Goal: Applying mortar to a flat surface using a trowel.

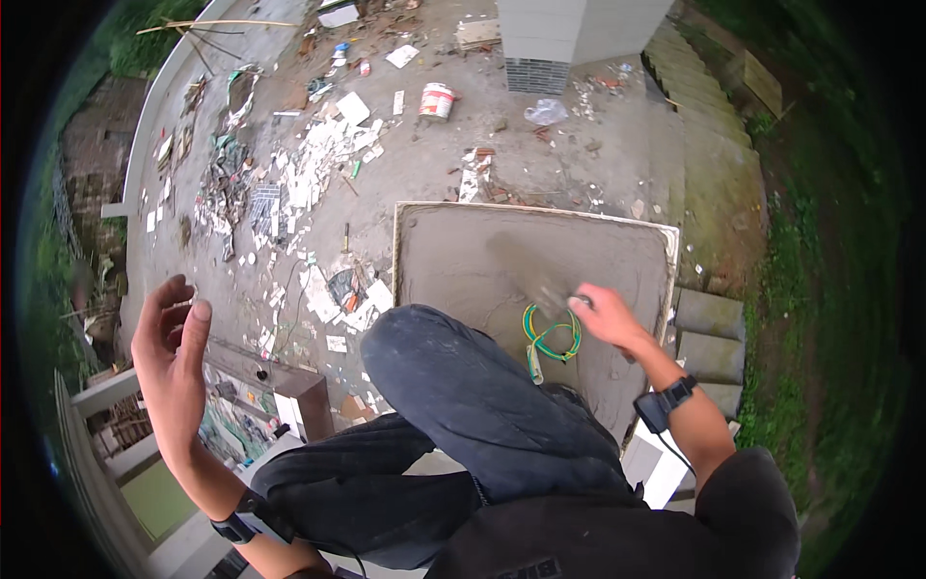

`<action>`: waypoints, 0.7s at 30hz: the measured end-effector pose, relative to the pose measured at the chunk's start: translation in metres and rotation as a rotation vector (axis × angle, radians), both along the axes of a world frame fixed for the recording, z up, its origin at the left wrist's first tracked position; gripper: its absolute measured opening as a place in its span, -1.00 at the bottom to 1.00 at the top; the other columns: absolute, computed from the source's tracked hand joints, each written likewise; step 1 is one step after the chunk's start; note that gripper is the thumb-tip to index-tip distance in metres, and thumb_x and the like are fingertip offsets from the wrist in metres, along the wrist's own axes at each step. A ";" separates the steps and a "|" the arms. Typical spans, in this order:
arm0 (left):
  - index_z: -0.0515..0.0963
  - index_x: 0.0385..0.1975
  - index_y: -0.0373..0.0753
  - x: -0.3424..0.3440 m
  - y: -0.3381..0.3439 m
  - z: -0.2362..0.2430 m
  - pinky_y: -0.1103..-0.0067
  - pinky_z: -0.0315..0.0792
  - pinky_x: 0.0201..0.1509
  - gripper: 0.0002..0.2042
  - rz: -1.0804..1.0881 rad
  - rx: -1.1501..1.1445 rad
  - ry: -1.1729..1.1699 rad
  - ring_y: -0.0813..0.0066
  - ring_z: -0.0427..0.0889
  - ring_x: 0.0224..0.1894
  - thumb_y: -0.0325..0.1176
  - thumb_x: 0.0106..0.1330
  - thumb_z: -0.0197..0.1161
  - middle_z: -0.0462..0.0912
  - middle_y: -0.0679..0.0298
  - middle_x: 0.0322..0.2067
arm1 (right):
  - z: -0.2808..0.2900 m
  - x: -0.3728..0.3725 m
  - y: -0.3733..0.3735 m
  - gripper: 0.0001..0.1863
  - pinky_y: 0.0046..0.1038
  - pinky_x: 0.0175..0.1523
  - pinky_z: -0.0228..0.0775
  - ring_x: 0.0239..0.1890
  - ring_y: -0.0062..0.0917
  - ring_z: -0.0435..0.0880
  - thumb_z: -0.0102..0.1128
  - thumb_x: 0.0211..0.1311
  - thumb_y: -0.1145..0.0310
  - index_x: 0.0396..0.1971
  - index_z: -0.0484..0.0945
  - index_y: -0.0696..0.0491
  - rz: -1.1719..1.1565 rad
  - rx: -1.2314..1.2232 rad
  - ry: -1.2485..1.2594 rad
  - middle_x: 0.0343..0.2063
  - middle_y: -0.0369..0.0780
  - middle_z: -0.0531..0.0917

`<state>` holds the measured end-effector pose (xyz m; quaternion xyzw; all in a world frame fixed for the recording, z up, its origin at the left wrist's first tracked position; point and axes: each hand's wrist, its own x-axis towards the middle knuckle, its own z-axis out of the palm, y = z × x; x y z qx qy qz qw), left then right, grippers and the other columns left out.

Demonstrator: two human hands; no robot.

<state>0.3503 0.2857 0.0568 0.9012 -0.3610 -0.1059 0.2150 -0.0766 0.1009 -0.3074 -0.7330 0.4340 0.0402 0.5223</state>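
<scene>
My right hand (pixel 608 317) grips the handle of a trowel (pixel 526 268). Its blade is smeared by motion over a slab of smooth grey wet mortar (pixel 439 249) with a pale raised rim. Just below the blade, a coil of green-and-yellow hose or cable (pixel 579 336) lies on the mortar, close to my bent knee (pixel 434 352). Out to the left, my left hand (pixel 166 352) is raised in the air, holding nothing, its fingers loosely curved and the thumb apart.
Broken white tile pieces and debris (pixel 323 154) litter the lower ground at left. Beyond the slab are a white-and-red bucket (pixel 436 101), a clear plastic bag (pixel 547 112) and a pale pillar (pixel 540 34). Grey roof-like steps (pixel 709 314) border the right side; a railing (pixel 106 391) runs lower left.
</scene>
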 end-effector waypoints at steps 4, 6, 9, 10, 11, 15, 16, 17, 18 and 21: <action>0.55 0.20 -0.45 -0.004 0.005 0.001 0.49 0.53 0.09 -0.52 0.014 0.015 -0.045 0.43 0.64 -0.03 -0.19 0.49 0.42 0.70 0.10 0.05 | -0.038 0.094 0.001 -0.68 -0.30 -0.38 0.50 -0.54 -0.42 0.63 0.15 0.54 0.16 -0.22 0.59 0.16 -0.010 0.420 -0.130 -0.47 -0.17 0.67; 0.55 0.22 -0.44 -0.004 0.010 0.001 0.53 0.50 0.14 -0.54 0.009 0.020 -0.073 0.49 0.63 -0.04 -0.21 0.52 0.39 0.70 0.18 -0.05 | -0.052 0.127 -0.001 -0.69 -0.38 -0.43 0.49 -0.54 -0.53 0.62 0.12 0.57 0.17 -0.20 0.59 0.15 0.012 0.511 -0.149 -0.47 -0.24 0.65; 0.55 0.22 -0.44 -0.005 0.019 0.003 0.51 0.51 0.11 -0.53 0.040 0.017 -0.077 0.47 0.63 -0.04 -0.20 0.50 0.40 0.69 0.15 -0.03 | -0.067 0.155 -0.006 -0.70 -0.42 -0.48 0.47 -0.54 -0.58 0.60 0.10 0.58 0.19 -0.17 0.58 0.15 0.067 0.576 -0.121 -0.47 -0.27 0.63; 0.55 0.20 -0.45 -0.005 0.021 0.004 0.48 0.53 0.10 -0.52 0.059 0.022 -0.064 0.43 0.64 -0.04 -0.20 0.49 0.42 0.70 0.11 0.02 | -0.070 0.160 -0.007 -0.71 -0.43 -0.49 0.47 -0.55 -0.59 0.59 0.09 0.58 0.20 -0.16 0.58 0.16 0.087 0.582 -0.089 -0.47 -0.27 0.63; 0.55 0.19 -0.46 -0.006 0.024 0.005 0.45 0.55 0.09 -0.51 0.084 0.023 -0.053 0.40 0.66 -0.03 -0.19 0.47 0.43 0.70 0.07 0.06 | -0.073 0.163 -0.006 -0.71 -0.42 -0.49 0.47 -0.55 -0.59 0.59 0.10 0.58 0.20 -0.16 0.58 0.16 0.085 0.610 -0.106 -0.47 -0.27 0.62; 0.54 0.19 -0.46 -0.007 0.030 0.007 0.47 0.55 0.07 -0.52 0.087 0.038 -0.042 0.41 0.64 -0.04 -0.20 0.48 0.42 0.69 0.08 0.05 | -0.083 0.174 -0.001 -0.71 -0.42 -0.49 0.46 -0.55 -0.59 0.58 0.10 0.59 0.20 -0.16 0.58 0.16 0.053 0.689 -0.113 -0.47 -0.28 0.62; 0.54 0.19 -0.46 -0.007 0.031 0.008 0.47 0.54 0.07 -0.52 0.089 0.036 -0.038 0.41 0.64 -0.04 -0.20 0.49 0.42 0.69 0.08 0.04 | -0.085 0.176 0.000 -0.71 -0.42 -0.49 0.45 -0.54 -0.60 0.58 0.10 0.59 0.20 -0.16 0.58 0.16 0.047 0.696 -0.103 -0.47 -0.28 0.62; 0.54 0.19 -0.47 -0.007 0.032 0.007 0.48 0.54 0.06 -0.52 0.091 0.035 -0.035 0.42 0.64 -0.05 -0.20 0.49 0.41 0.69 0.09 0.04 | -0.088 0.179 0.002 -0.70 -0.43 -0.49 0.46 -0.54 -0.60 0.57 0.10 0.59 0.20 -0.15 0.58 0.16 0.031 0.711 -0.119 -0.47 -0.28 0.62; 0.54 0.19 -0.47 -0.007 0.033 0.007 0.48 0.54 0.06 -0.52 0.092 0.030 -0.031 0.42 0.64 -0.05 -0.20 0.49 0.41 0.69 0.09 0.03 | -0.090 0.181 0.004 -0.70 -0.43 -0.49 0.46 -0.54 -0.61 0.57 0.10 0.59 0.19 -0.15 0.58 0.16 0.016 0.719 -0.123 -0.46 -0.28 0.62; 0.53 0.21 -0.46 -0.007 0.035 0.006 0.51 0.52 0.07 -0.54 0.106 0.039 -0.012 0.45 0.61 -0.05 -0.23 0.50 0.39 0.68 0.14 0.01 | -0.096 0.190 0.009 -0.69 -0.45 -0.47 0.46 -0.53 -0.62 0.57 0.11 0.59 0.18 -0.15 0.58 0.16 -0.026 0.736 -0.140 -0.46 -0.29 0.62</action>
